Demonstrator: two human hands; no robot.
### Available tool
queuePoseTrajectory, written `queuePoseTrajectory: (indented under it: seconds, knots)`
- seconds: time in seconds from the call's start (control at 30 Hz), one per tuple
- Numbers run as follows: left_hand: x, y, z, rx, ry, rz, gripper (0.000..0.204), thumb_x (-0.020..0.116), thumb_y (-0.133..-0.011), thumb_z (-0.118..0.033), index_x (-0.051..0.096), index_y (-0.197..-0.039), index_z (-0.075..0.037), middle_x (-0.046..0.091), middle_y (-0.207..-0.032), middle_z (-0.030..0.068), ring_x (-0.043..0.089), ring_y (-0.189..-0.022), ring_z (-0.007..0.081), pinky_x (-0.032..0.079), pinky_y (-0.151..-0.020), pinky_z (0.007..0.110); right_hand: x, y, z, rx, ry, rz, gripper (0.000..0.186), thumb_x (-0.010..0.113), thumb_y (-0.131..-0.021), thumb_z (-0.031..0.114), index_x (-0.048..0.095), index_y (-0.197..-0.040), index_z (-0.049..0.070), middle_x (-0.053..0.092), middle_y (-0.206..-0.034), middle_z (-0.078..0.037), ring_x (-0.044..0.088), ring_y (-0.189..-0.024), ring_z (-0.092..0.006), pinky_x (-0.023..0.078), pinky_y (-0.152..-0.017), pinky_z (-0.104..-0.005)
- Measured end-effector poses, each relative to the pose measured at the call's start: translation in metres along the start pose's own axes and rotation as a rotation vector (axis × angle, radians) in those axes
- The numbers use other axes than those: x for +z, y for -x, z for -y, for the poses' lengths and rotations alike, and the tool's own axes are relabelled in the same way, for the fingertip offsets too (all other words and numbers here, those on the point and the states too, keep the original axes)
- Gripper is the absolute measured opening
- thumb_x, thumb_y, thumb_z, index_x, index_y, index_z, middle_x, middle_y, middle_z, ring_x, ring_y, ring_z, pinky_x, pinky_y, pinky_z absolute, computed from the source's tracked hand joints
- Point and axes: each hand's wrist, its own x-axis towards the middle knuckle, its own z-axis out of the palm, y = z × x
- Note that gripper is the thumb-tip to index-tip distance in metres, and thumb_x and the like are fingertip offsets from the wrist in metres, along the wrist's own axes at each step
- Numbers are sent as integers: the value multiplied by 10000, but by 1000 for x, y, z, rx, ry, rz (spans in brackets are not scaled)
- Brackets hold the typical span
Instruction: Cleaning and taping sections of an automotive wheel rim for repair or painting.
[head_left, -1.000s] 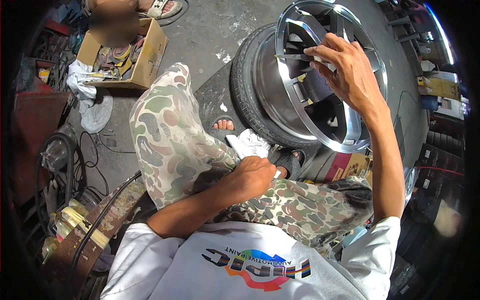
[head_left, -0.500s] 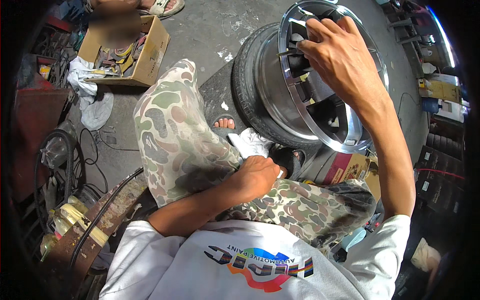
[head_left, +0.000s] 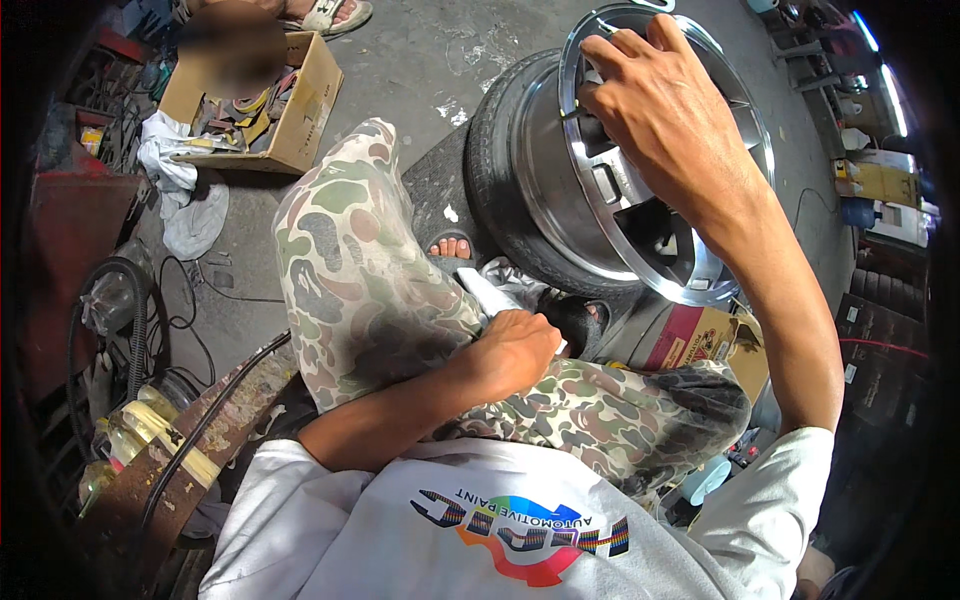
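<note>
A shiny alloy wheel rim (head_left: 622, 243) with dark recesses between its spokes leans at the upper right against a black tyre (head_left: 487, 170). My right hand (head_left: 665, 115) reaches over its face, fingers bent and pressed to the spokes near the far upper edge. Whatever those fingertips hold, if anything, is hidden beneath the hand. Low in the middle, my left hand (head_left: 512, 352) rests on my lap, closed around a white cloth (head_left: 488, 292). Part of that cloth sticks out beyond the fist toward my sandalled feet.
An open cardboard box (head_left: 300, 110) of strips and scraps stands at the upper left, a white rag (head_left: 170, 150) by its corner. A black corrugated hose (head_left: 140, 310) lies at the left. Right of my feet sits a printed carton (head_left: 690, 340). Another person's sandalled foot (head_left: 330, 15) shows at the top.
My right hand has shifted a little up and to the left over the rim. The cloth by my left hand now hangs in a narrower fold; that hand has barely moved.
</note>
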Motion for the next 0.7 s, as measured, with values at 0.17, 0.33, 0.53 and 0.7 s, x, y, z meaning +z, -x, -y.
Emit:
queuePoseTrajectory:
  seconds: [0.17, 0.33, 0.53, 0.7]
  knots:
    - [2, 1, 4, 17, 0, 46, 191, 732, -840, -181, 712, -910, -4, 719, -894, 217, 694, -898, 423, 533, -831, 490, 8, 18, -5, 26, -92, -83, 121, 655, -859, 148, 760, -820, 101, 687, -1046, -65, 655, -1025, -223, 435, -938, -398]
    - [-5, -3, 5, -22, 65, -375, 247, 669, -967, -243, 686, -1071, -19, 720, -909, 203, 677, -869, 420, 520, -813, 513, -12, 75, -7, 292, -425, -28, 69, 681, -884, 125, 728, -871, 76, 621, -953, -79, 641, -960, -237, 407, -883, -399]
    - [-35, -8, 8, -129, 205, -536, 263, 599, -1017, -261, 657, -1041, -5, 685, -791, 236, 608, -770, 499, 454, -801, 545, -21, 159, 27, 859, -1100, 3, 183, 693, -974, 160, 722, -1041, -8, 653, -869, -111, 631, -764, -205, 481, -674, -339]
    - [-28, -19, -2, -150, 253, -391, 325, 589, -1027, -311, 656, -998, 5, 677, -823, 275, 629, -851, 501, 471, -826, 553, -1, 171, 37, 845, -1073, -77, 186, 722, -948, 126, 742, -1097, 18, 632, -901, -97, 654, -814, -203, 526, -749, -333]
